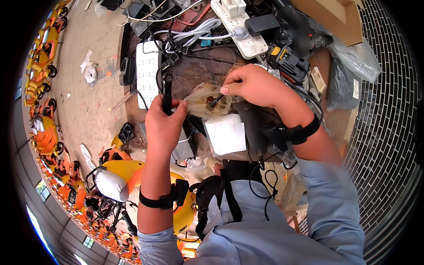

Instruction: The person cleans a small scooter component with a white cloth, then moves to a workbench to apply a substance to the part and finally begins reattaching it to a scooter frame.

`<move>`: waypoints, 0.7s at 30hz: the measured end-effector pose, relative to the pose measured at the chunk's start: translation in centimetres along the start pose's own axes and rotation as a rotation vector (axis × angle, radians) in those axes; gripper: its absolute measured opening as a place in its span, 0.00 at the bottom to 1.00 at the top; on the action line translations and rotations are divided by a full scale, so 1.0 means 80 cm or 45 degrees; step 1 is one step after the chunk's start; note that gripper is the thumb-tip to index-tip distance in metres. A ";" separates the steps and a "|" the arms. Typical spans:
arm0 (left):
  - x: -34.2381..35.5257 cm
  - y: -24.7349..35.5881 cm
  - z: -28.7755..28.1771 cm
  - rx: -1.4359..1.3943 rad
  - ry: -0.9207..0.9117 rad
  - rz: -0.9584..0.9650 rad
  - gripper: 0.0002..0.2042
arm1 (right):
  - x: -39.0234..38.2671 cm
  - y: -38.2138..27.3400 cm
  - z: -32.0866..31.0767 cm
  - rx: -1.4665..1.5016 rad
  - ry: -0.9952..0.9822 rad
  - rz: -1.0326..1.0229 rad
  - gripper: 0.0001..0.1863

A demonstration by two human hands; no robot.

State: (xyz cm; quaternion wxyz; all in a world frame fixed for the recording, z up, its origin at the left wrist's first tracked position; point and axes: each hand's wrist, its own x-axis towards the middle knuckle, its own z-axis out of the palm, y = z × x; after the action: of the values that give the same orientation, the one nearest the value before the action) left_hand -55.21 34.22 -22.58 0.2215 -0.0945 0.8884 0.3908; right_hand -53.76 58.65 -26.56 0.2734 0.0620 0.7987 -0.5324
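Note:
My left hand is closed around a black bar-like tool with a ringed end, held upright beside the white power strip. My right hand pinches a small dark rod-like piece over a crumpled translucent plastic bag that has small dark and rusty-looking bits in its middle; the piece's exact kind is too small to tell. A white paper sheet lies just below the bag, beside a dark cylindrical object.
Around them are power strips, tangled cables, a cordless tool battery, a drill and a cardboard box. Rows of orange-yellow scooters line the left; a brick wall is at the right.

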 end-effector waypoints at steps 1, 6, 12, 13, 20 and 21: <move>0.000 -0.001 0.000 -0.003 -0.002 0.007 0.12 | -0.003 0.002 -0.002 0.176 -0.030 0.029 0.15; -0.012 0.003 -0.015 -0.083 -0.020 -0.071 0.13 | -0.028 0.010 -0.005 0.987 -0.210 0.192 0.12; -0.066 0.004 -0.058 -0.337 -0.233 -0.045 0.13 | -0.074 -0.030 0.018 1.461 -0.336 0.288 0.16; -0.077 0.003 -0.066 -0.398 -0.239 -0.044 0.13 | -0.081 -0.036 0.023 1.452 -0.329 0.274 0.16; -0.165 -0.018 -0.118 -0.582 -0.226 -0.048 0.12 | -0.124 -0.100 0.049 1.163 -0.167 0.178 0.15; -0.178 -0.028 -0.128 -0.584 -0.249 -0.056 0.12 | -0.132 -0.108 0.057 1.193 -0.149 0.164 0.14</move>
State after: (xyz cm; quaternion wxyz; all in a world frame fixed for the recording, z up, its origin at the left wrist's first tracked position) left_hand -45.15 25.10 -11.26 0.2877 -0.1233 0.7484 0.5847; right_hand -46.52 52.97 -15.51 0.2929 0.1979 0.4504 -0.8199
